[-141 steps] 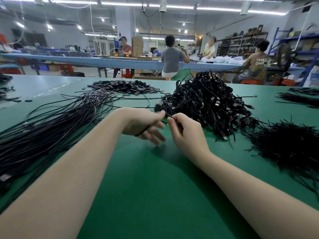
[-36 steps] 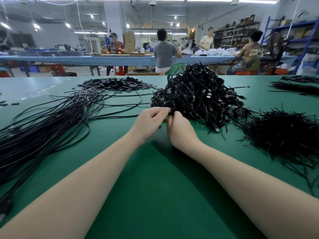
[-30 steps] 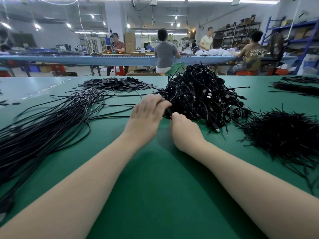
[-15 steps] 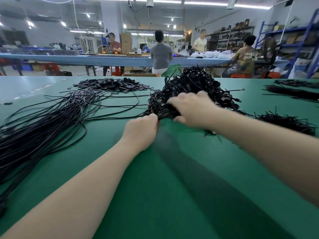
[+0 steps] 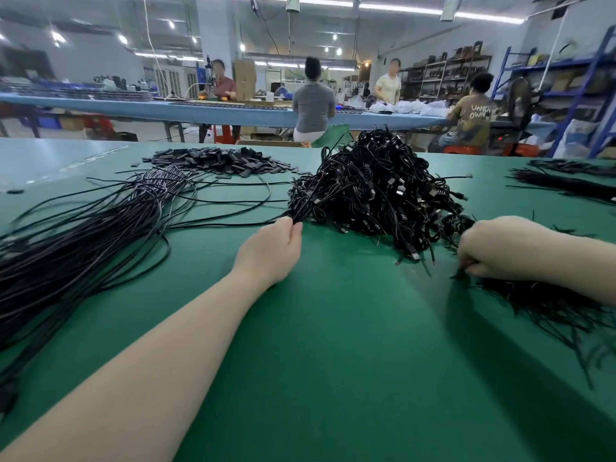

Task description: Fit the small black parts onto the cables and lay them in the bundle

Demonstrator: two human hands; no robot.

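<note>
My left hand (image 5: 271, 250) rests on the green table (image 5: 333, 345) and pinches the end of a thin black cable (image 5: 216, 225) that runs left toward the long cable bundle (image 5: 83, 235). Just beyond my fingertips rises the tangled heap of finished cables (image 5: 376, 191). My right hand (image 5: 490, 248) is curled at the near edge of the pile of small black parts (image 5: 550, 305) at the right and pinches something small and dark there; what exactly is hidden by the fingers.
A flat heap of black sleeves (image 5: 213, 161) lies at the far middle of the table. More dark cable bundles (image 5: 566, 185) lie far right. Several people work at a blue table (image 5: 200, 111) behind. Bare green surface spreads in front of me.
My right hand left the tangled heap and swung right and down to the pile of small parts. My left hand stayed near the heap, holding the cable end.
</note>
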